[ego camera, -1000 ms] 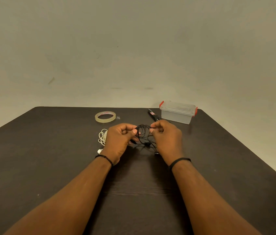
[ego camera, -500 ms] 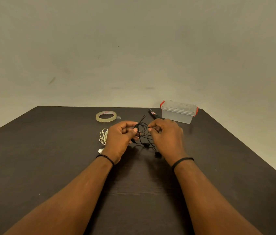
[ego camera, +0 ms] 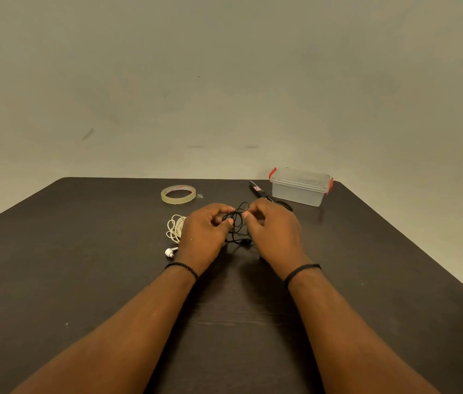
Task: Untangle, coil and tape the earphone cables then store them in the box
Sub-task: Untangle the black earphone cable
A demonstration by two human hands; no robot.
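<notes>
A tangle of black earphone cable hangs between my two hands above the middle of the dark table. My left hand pinches its left side with curled fingers. My right hand pinches the right side at the fingertips. An earbud of the black cable dangles near the tabletop below the hands. A white earphone cable lies bundled on the table just left of my left hand, its plug toward me. The clear box with red clips stands lidded at the far right.
A roll of clear tape lies flat at the far middle of the table. Scissors lie between the tape and the box, partly hidden by my right hand. A plain wall stands behind the table's far edge.
Both hands have drawn a little closer together and the black cable loops have shifted between the fingers. Everything else on the table lies as before.
</notes>
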